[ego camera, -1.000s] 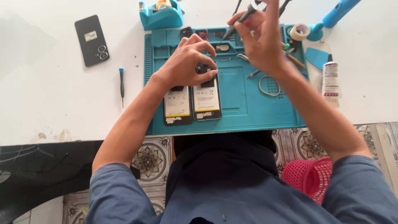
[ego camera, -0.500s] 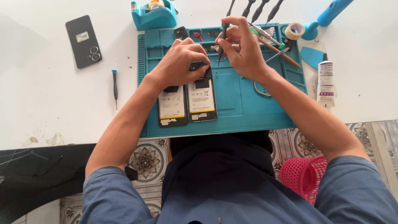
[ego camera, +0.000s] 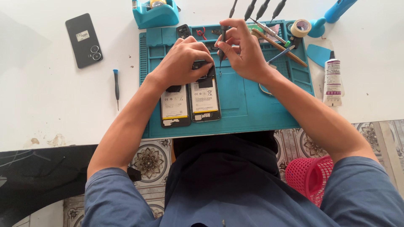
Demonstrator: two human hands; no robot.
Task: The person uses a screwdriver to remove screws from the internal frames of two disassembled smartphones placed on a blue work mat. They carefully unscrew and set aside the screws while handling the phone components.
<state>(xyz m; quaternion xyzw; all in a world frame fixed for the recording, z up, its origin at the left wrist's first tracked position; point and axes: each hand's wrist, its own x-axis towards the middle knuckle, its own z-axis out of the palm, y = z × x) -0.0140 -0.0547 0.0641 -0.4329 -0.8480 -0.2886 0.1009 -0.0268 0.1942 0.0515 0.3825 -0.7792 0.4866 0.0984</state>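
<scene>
On the blue mat (ego camera: 248, 105) lie two opened phones (ego camera: 191, 103). The left hand (ego camera: 183, 63) presses on their top ends, grip together on the right one. The right hand (ego camera: 244, 52) pinches a screwdriver (ego camera: 222, 44) just above.

Your left hand (ego camera: 182, 63) covers the top ends of the two opened phones (ego camera: 191, 101), so you can't see what lies under the palm. Your right hand (ego camera: 242, 52) hides most of the screwdriver (ego camera: 222, 44); its tip is too small to tell whether it touches the phone. The blue tool (ego camera: 341, 8) and the black probes (ego camera: 256, 9) run off the top edge.
</scene>
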